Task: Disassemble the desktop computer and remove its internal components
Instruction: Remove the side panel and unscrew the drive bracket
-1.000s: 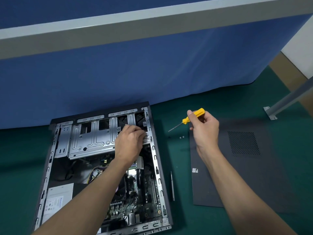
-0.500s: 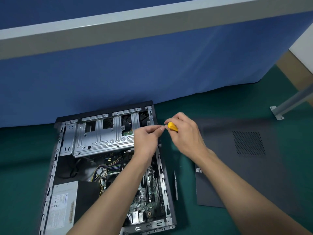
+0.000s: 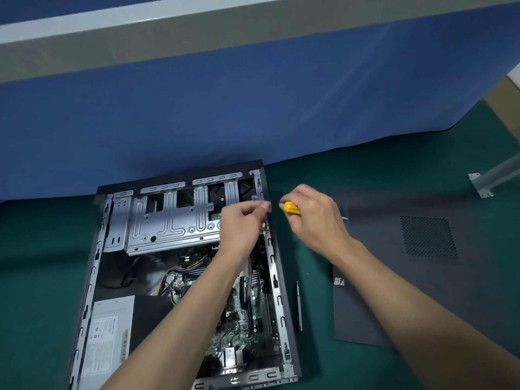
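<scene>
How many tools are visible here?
2: a yellow-handled screwdriver in the right hand, and a slim grey tool on the mat between case and side panel. Others may be hidden.

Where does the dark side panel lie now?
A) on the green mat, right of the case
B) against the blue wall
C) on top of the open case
A: the side panel lies flat on the green mat, right of the open case.
</scene>
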